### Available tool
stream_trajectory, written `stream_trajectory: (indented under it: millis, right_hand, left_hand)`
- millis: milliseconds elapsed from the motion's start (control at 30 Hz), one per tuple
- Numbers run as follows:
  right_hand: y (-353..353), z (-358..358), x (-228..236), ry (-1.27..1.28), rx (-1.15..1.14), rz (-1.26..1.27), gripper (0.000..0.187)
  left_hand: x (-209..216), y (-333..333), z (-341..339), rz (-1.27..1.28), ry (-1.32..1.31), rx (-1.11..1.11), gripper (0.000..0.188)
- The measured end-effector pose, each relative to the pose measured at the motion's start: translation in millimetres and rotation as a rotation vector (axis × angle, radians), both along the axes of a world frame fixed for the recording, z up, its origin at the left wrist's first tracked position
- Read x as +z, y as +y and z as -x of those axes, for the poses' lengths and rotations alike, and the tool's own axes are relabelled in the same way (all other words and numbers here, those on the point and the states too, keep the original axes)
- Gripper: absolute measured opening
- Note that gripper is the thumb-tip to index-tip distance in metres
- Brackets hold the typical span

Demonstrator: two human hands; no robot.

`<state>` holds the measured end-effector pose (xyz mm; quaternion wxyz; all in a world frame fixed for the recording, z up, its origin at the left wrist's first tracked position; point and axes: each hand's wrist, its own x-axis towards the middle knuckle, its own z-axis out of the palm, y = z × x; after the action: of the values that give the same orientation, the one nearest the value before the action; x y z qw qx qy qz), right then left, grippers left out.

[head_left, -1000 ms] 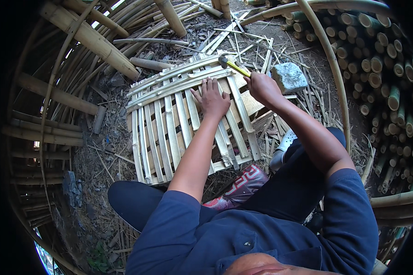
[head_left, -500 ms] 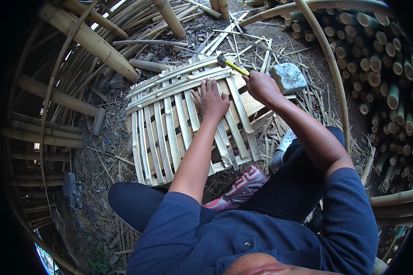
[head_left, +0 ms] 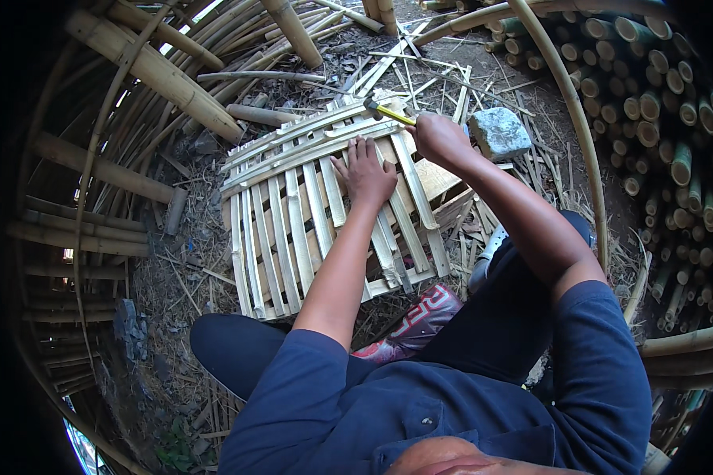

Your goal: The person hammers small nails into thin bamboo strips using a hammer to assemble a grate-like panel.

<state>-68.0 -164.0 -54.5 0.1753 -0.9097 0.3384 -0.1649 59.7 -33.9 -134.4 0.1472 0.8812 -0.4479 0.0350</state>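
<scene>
The right hand (head_left: 442,142) hides the grip end of the hammer (head_left: 394,115), and whether the hammer's head touches the slats (head_left: 296,214) cannot be told. The left hand (head_left: 364,174) and forearm (head_left: 337,281) cover parts of the slats, which in turn hide much of the board (head_left: 436,180) beneath. The dark rim cuts off the poles (head_left: 681,166) at the right of the frame, and the right leg (head_left: 507,309) partly hides the shoe (head_left: 495,240).

Pale stone (head_left: 500,133) on ground (head_left: 480,57); cut bamboo (head_left: 649,109) stacked right.
</scene>
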Motion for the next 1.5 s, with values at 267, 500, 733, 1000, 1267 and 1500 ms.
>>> stream_trajectory:
  millis: [267, 500, 733, 1000, 1267, 1500]
  right_hand:
    - [3, 1, 5, 0.105, 0.029, -0.038, 0.046]
    - [4, 8, 5, 0.096, 0.046, -0.036, 0.046]
    - [2, 12, 10, 0.098, 0.062, -0.058, 0.045]
    - [1, 11, 8, 0.068, 0.052, -0.007, 0.044]
    - [0, 13, 10, 0.107, 0.032, -0.048, 0.046]
    - [2, 14, 12, 0.100, 0.030, -0.035, 0.047]
  left_hand:
    - [0, 1, 0, -0.012, -0.031, 0.011, 0.071]
    - [-1, 0, -1, -0.003, -0.008, 0.007, 0.072]
    - [1, 0, 1, 0.008, 0.000, 0.005, 0.072]
    - [0, 1, 0, -0.003, -0.009, 0.007, 0.071]
    - [4, 0, 3, -0.044, -0.021, 0.024, 0.070]
    - [0, 1, 0, 0.009, -0.003, 0.013, 0.070]
